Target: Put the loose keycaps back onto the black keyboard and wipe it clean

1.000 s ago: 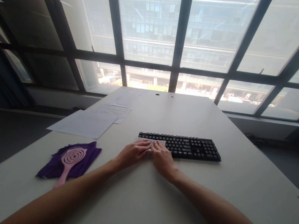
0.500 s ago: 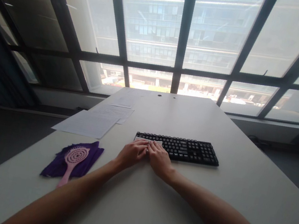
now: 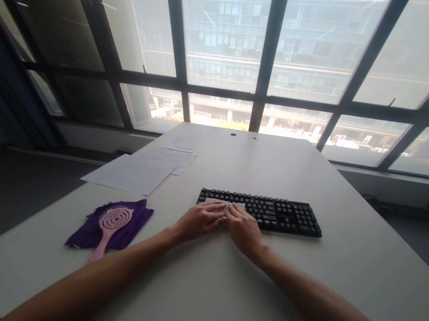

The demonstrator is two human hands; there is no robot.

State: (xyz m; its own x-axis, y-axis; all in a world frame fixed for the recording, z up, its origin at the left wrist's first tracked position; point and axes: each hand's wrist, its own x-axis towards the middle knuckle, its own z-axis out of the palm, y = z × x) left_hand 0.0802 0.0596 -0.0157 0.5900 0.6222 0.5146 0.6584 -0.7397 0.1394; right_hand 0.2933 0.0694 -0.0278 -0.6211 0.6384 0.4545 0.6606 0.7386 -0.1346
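Note:
A black keyboard (image 3: pixel 287 216) lies crosswise on the white table. Over its left part is a folded white cloth or tissue (image 3: pixel 211 200), mostly covered by my fingers. My left hand (image 3: pixel 199 220) grips the cloth's left portion, fingers bent and pointing right. From the other side, my right hand (image 3: pixel 244 229) presses its fingers onto the right portion. The fingertips of both hands nearly meet at the middle of the cloth. Some keys beneath the hands are hidden.
Left of my left forearm, a pink hairbrush (image 3: pixel 115 223) rests on a folded purple cloth (image 3: pixel 134 226). Several sheets of paper (image 3: pixel 133 173) lie along the table's left edge. Large framed windows stand beyond the table (image 3: pixel 272 165).
Both hands, with the white cloth under them, have slid slightly right along the keyboard. The whole view has shifted a little; the brush and papers stay in place on the table.

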